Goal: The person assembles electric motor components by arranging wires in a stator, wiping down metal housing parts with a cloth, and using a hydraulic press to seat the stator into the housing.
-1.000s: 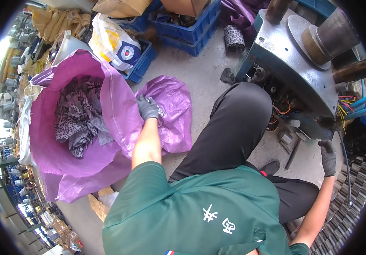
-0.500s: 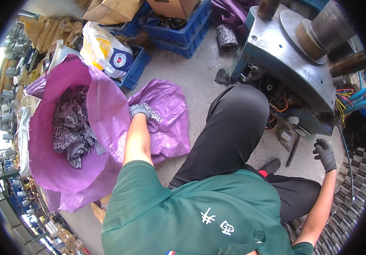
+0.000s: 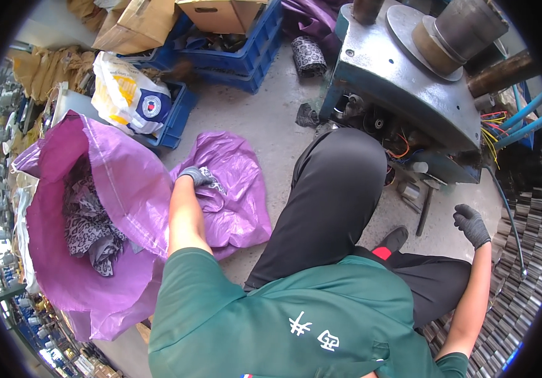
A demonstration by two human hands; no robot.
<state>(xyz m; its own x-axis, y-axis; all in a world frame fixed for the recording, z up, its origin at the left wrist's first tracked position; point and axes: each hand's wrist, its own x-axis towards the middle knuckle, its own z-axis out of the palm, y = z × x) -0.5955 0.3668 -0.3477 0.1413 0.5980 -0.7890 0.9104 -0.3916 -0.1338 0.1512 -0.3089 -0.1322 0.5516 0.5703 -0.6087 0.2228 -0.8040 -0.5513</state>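
Note:
My left hand, in a grey glove, is closed on a grey leopard-print cloth over a crumpled purple plastic bag on the floor. Its fingertips are partly hidden by the cloth. Left of that forearm, a large purple sack gapes wide with bunched leopard-print cloths inside. Far to the right, my right hand, gloved too, hangs with loosely bent fingers and nothing in it. Rows of metal cylinders lie beside and below it.
A heavy metal machine with exposed wires stands ahead right. A hammer is on the floor below it. Blue crates, cardboard boxes and a white bag occupy the far left. A patterned roll lies near the machine.
The view has shifted, so the machine and crates appear further left. My left hand stays at the cloth on the purple bag. My right hand's fingers have turned and bent a little more.

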